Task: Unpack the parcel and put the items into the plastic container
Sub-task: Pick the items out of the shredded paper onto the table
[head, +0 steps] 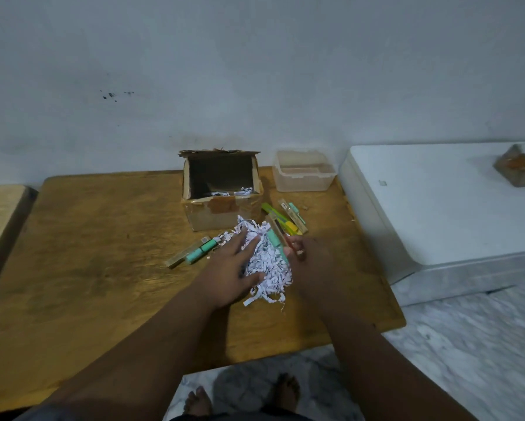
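While my left hand (230, 268) lay with fingers spread on the shredded paper (267, 262), my right hand (308, 253) pinched a mint-capped item (275, 238) at the pile's edge. Other items (288, 218) lay loose on the table (103, 253). Beyond them, the parcel (221, 192) stood open, almost emptied, while the plastic container (303, 171) held nothing visible, so I judged the packing was not begun.

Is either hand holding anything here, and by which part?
The left hand lies flat on the shredded paper, gripping nothing. The right hand seems to pinch a red-and-mint item near its lower end; the exact grip is unclear.
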